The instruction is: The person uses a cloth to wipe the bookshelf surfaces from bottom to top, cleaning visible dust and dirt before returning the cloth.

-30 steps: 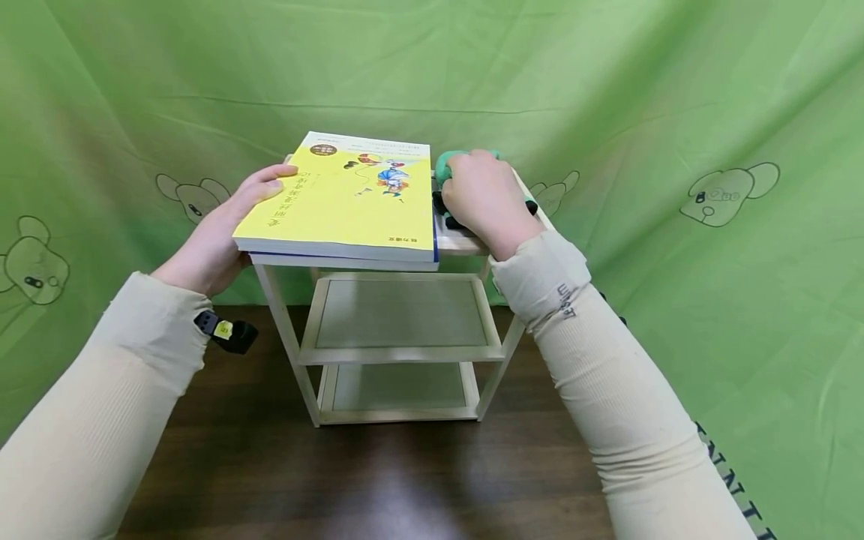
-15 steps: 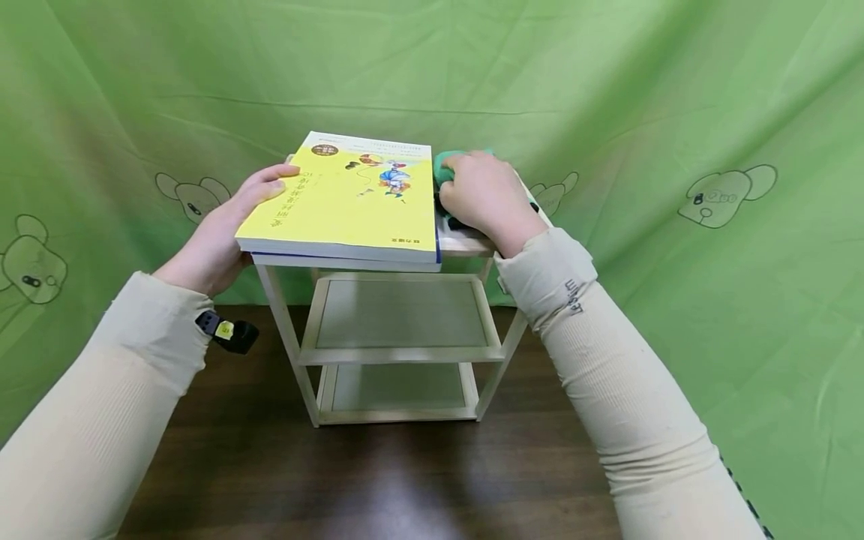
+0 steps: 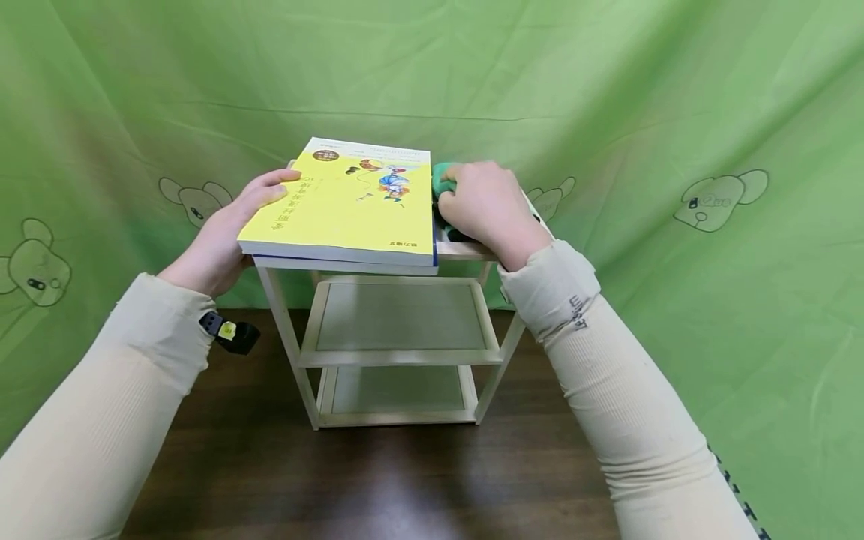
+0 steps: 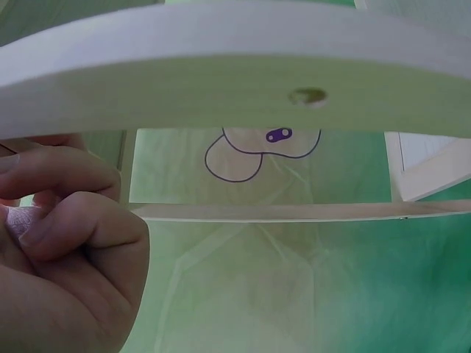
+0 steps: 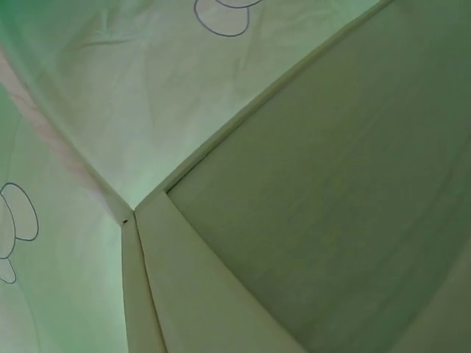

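Observation:
A thick yellow book (image 3: pixel 351 202) lies on a second, blue-edged book (image 3: pixel 337 262), on top of a pale shelf rack. In the head view, my left hand (image 3: pixel 229 232) holds the stack's left edge, thumb and forefinger over its side; in the left wrist view its other fingers (image 4: pixel 88 228) curl below the rack's top edge. Right of the books, my right hand (image 3: pixel 489 206) grips a soft-looking teal-green thing (image 3: pixel 442 178) with black parts. Most of that thing is hidden beneath the hand, so its kind does not show.
The rack's middle shelf (image 3: pixel 405 315) and bottom shelf (image 3: pixel 398 390) sit below the books. Green cloth (image 3: pixel 378 60) with printed animal heads hangs behind and at both sides. Dark wooden floor (image 3: pixel 378 480) lies under the rack. The right wrist view catches a rack corner (image 5: pixel 147 220).
My right hand has moved slightly toward me and turned, covering more of the green thing's black parts. The left hand and the books hold nearly still.

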A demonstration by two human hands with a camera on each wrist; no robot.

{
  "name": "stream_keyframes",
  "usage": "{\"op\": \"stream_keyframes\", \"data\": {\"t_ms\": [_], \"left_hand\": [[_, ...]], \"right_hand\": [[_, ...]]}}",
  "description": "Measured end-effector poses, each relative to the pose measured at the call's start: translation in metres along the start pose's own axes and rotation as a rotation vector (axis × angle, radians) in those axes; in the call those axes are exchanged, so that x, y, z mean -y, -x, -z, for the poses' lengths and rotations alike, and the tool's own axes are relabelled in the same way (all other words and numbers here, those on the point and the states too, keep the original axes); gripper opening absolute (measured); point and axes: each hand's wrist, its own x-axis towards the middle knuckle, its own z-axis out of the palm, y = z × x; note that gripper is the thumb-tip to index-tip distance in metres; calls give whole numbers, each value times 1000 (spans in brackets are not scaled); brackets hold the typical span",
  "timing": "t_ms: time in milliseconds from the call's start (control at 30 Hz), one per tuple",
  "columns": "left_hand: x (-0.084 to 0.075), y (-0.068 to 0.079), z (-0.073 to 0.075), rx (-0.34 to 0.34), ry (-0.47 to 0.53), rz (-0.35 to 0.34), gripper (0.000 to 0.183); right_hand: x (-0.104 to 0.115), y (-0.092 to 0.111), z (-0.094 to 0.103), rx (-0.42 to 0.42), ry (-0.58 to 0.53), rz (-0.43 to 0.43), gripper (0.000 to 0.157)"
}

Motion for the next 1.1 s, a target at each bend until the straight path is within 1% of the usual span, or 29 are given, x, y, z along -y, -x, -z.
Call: {"op": "stream_keyframes", "data": {"t_ms": [233, 367, 400, 500, 567, 633, 800, 867, 933, 1033, 1100], "left_hand": [[0, 0, -1, -7, -16, 2, 46], [1, 0, -2, -7, -19, 3, 46], [0, 0, -2, -10, -22, 4, 46], [0, 1, -2, -11, -17, 1, 46], [-1, 2, -1, -10, -17, -2, 47], [-1, 2, -1, -7, -22, -5, 47], [-1, 1, -1, -10, -41, -6, 47], [-1, 1, -1, -13, -38, -5, 47], [-1, 1, -1, -15, -35, -3, 46], [-1, 0, -1, -14, -33, -2, 46], [-1, 0, 0, -12, -34, -4, 46]], "right_hand": [[1, 11, 3, 7, -35, 6, 16], [1, 18, 4, 7, -54, 12, 8], [1, 20, 5, 6, -57, 14, 10], [2, 25, 6, 3, -64, 17, 27], [3, 29, 8, 1, -66, 16, 33], [4, 32, 8, -6, -75, 12, 35], [5, 39, 8, -43, -98, 5, 14], [5, 41, 8, -49, -115, -2, 15], [5, 44, 9, -48, -136, -9, 27], [5, 49, 10, -52, -147, 8, 46], [5, 52, 10, -63, -137, 27, 48]]}}
